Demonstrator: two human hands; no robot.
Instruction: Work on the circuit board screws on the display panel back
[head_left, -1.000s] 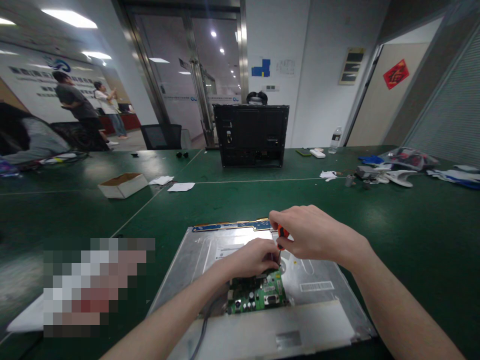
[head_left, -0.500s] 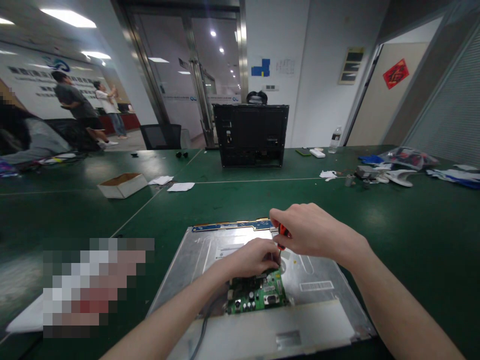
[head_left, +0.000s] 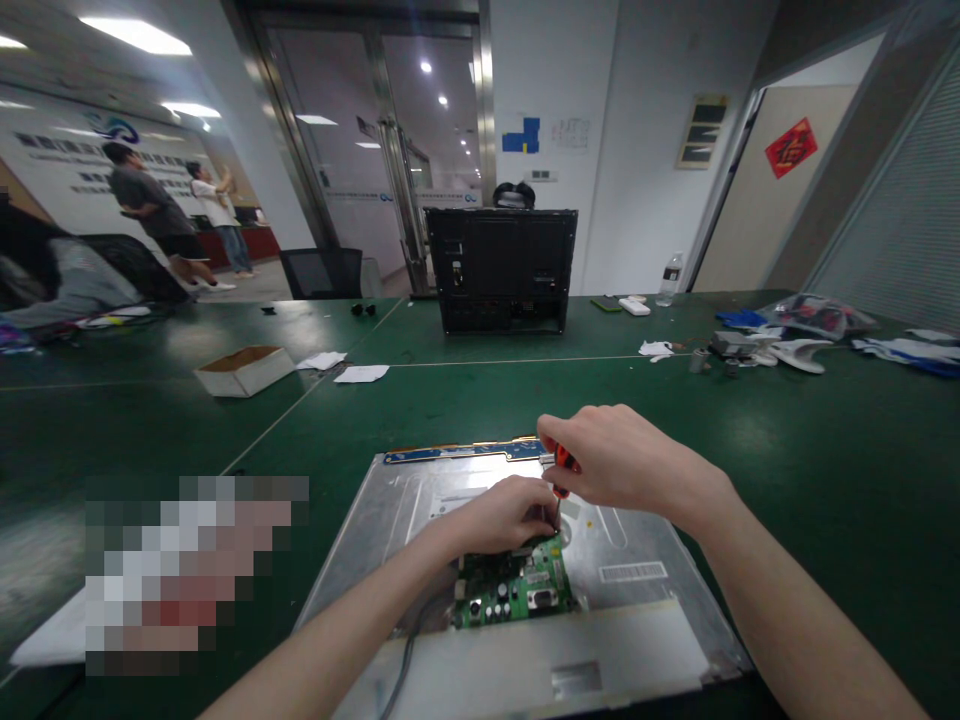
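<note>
A silver metal display panel (head_left: 637,545) lies back-side up on the green table, and a green circuit board (head_left: 517,585) sits on its middle. My right hand (head_left: 622,455) is wrapped round the red-and-black handle of a screwdriver (head_left: 562,468), held upright with its shaft pointing down at the board's far edge. My left hand (head_left: 510,515) rests over that same edge, its fingers curled together close beside the screwdriver's tip. What those fingers pinch, and the tip itself, are mostly hidden. Along the panel's far edge runs a narrow blue circuit strip (head_left: 457,454).
A black monitor casing (head_left: 506,265) stands upright at the back. An open white box (head_left: 247,374) and papers (head_left: 362,374) lie to the left. Clutter with a plastic bag (head_left: 817,313) and a bottle (head_left: 670,280) are at the right. A grey cable (head_left: 405,665) crosses the panel. Two people stand far left.
The screwdriver's handle appears slightly turned in my right hand, which has shifted a touch to the left. My left hand stays in place.
</note>
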